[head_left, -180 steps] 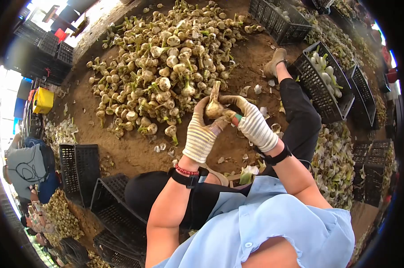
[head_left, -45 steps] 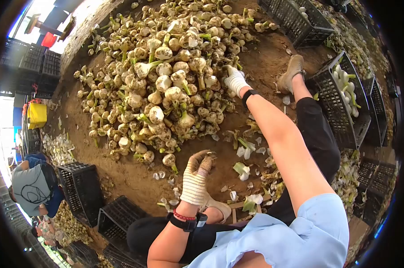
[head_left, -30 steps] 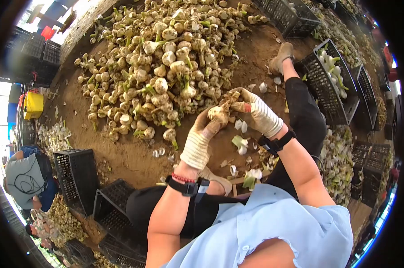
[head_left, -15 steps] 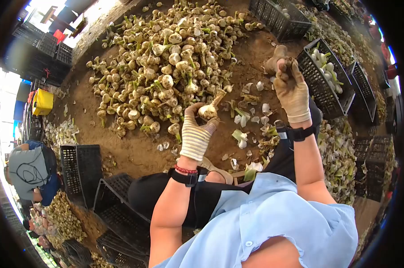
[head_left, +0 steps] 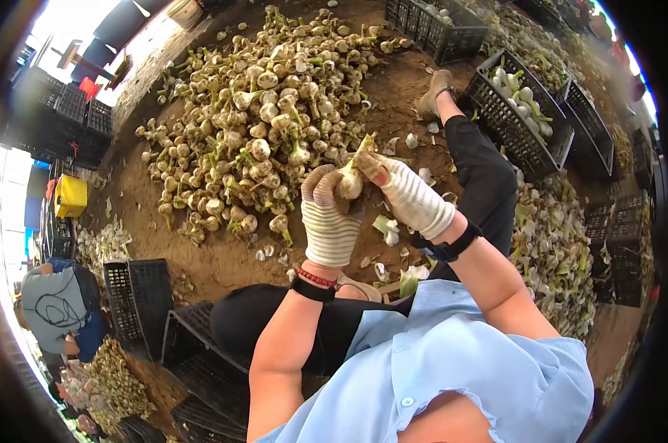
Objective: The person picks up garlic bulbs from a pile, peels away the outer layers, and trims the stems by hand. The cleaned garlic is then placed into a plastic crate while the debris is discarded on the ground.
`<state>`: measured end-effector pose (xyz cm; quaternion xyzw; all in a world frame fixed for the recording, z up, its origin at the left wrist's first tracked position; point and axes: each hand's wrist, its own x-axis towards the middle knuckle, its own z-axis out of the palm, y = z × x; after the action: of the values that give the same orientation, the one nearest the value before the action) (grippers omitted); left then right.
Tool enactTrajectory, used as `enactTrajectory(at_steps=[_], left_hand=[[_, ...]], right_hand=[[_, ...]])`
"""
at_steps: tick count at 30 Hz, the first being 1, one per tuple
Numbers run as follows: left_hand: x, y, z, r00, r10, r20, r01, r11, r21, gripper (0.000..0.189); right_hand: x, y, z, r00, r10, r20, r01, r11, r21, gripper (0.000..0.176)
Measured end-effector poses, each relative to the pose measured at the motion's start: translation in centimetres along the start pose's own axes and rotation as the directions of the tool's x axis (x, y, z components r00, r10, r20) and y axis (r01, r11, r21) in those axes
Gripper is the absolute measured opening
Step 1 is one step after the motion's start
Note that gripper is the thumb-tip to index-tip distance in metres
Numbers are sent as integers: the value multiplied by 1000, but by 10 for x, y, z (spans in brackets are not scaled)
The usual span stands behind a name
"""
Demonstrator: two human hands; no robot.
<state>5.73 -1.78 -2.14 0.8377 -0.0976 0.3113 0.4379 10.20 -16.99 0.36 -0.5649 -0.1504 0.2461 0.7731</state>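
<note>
A garlic bulb (head_left: 351,181) with a short cut stem is held in front of me, its stem pointing up and slightly right. My left hand (head_left: 328,214), in a striped knit glove with soiled fingertips, grips the bulb from the left and below. From the right, my right hand (head_left: 409,193), gloved the same way, has its fingers closed at the upper side of the bulb by the stem. Just beyond my hands lies a large heap of unpeeled garlic (head_left: 252,125) with dirt on the skins.
A black crate (head_left: 522,122) of white, cleaned garlic stands to the right, beside my outstretched leg. Peeled skins (head_left: 555,258) cover the ground at right. Black crates (head_left: 138,303) sit at left near a person in grey (head_left: 57,303). A yellow container (head_left: 71,196) is farther left.
My right hand has come down and left from near the crate and closed on the garlic bulb. The bulb's stem is now more upright, and my left hand still holds it.
</note>
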Motion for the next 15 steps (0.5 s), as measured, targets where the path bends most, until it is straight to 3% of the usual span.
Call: enactTrajectory(at_steps=[4,7,9,10,12,15], left_hand=[[-1,0,-1,999,30,-27,-29,999,34,66],[0,4,-2,999,34,-26,-33,999,12,65],[-1,6,-2,999,27,-28,-27,999,-20,64],[-1,6,-3,999,23,-24,-24,1000,-13,64],[-1,6,-3,999,22,-26,-22,1000,-12,64],[-1,5,-4,1000,-10,-11,10,1000,-12,63]], right_hand=[[3,2,8,992,23,-120,-11,995,98,43],[-1,3,4,983,76,-166,-88,994,-65,35],[-6,10,-4,984,-4,-180,-51,951,-304,29],[-7,6,-6,983,-4,-185,-53,951,-305,29],[-8,-9,-8,995,-34,-94,-20,856,-517,27],[-3,-9,-15,996,-89,28,92,889,-448,27]])
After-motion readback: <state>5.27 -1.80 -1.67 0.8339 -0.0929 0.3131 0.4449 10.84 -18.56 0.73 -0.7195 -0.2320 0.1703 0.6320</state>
